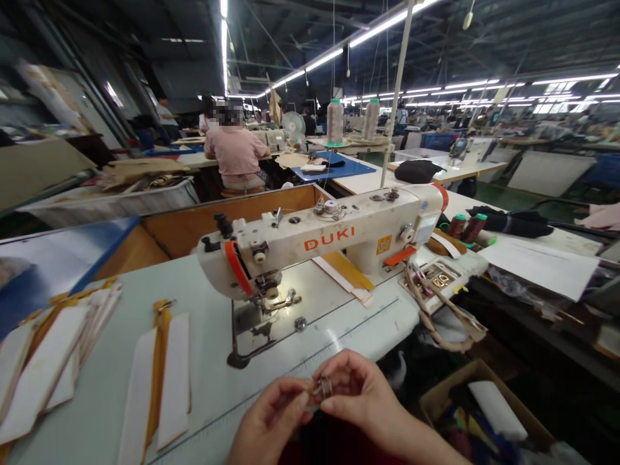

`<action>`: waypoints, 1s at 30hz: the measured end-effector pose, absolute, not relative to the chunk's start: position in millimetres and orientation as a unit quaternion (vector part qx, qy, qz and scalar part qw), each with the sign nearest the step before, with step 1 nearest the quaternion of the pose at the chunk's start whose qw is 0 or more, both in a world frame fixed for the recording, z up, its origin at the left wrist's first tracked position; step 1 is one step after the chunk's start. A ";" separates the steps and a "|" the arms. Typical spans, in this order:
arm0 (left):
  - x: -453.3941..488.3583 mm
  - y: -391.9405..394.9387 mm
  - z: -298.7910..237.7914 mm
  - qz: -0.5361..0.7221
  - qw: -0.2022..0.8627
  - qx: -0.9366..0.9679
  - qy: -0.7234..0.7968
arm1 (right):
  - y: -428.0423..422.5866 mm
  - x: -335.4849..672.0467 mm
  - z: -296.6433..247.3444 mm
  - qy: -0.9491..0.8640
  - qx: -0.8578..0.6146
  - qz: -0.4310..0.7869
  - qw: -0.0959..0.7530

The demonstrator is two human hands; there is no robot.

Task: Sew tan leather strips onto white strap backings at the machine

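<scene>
Metal buckle [323, 388], pinched in the fingertips of left hand [275, 413] and right hand [361, 391] in front of the machine [271, 248], appears not yet fitted, whereas strips [174, 381] left of the machine seem already fitted with hardware [165, 305], and a piece [346, 268] under its arm [368, 226] shows none.

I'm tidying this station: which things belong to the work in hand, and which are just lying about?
Likely in use:
metal piece, between left hand and right hand
sewing machine
strips

Seemingly lying about:
paper
black cloth
</scene>
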State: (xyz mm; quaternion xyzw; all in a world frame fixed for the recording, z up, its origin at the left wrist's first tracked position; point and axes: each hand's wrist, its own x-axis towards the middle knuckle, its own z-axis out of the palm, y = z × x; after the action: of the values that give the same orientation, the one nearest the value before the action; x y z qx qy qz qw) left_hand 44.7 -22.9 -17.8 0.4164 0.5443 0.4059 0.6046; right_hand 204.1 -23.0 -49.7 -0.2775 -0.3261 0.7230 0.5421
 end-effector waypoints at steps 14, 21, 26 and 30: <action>39.2 -25.1 -38.7 0.394 0.650 0.411 0.504 | -33.9 197.4 -38.2 -0.597 -0.486 0.411 0.488; 34.3 -28.5 -35.3 0.382 0.629 0.434 0.519 | -36.9 196.0 -34.1 -0.539 -0.461 0.492 0.506; 39.4 -34.7 -28.1 0.404 0.594 0.442 0.538 | -35.0 195.5 -35.1 -0.416 -0.414 0.641 0.495; 38.8 -34.9 -27.5 0.401 0.568 0.457 0.555 | -30.5 194.6 -38.8 -0.347 -0.390 0.672 0.525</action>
State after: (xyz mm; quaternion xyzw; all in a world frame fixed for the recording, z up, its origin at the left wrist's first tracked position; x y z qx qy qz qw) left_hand 38.8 -34.9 -27.5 0.4571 0.5548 0.4011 0.5678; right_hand 194.6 -30.5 -38.8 -0.3902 -0.3473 0.6717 0.5253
